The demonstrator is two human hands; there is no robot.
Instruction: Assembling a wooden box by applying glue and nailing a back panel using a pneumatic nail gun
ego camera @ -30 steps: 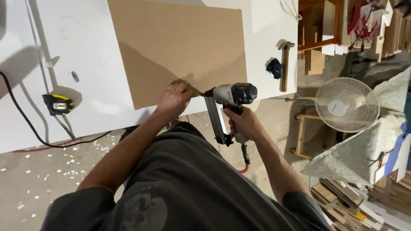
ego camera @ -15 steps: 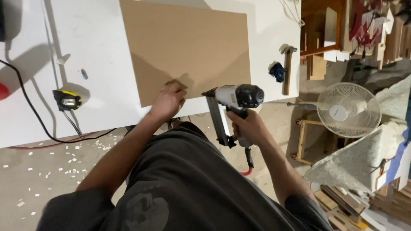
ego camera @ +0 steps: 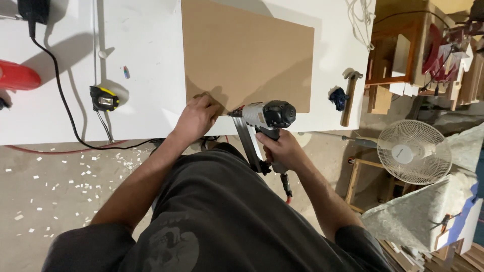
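A brown fibreboard panel lies flat on the white workbench. My left hand presses down on the panel's near left corner, fingers curled on its edge. My right hand grips the handle of a silver and black nail gun, whose nose points left at the panel's near edge, close to my left fingertips. A dark hose hangs from the gun's handle between my arms.
A yellow and black tape measure, a black cable and a red object lie on the bench's left part. A hammer and a dark blue rag sit at its right end. A white fan stands right; white scraps litter the floor.
The view has shifted, so the bench and panel sit further right and lower in frame. My left hand stays on the panel's corner; the nail gun remains at the near edge.
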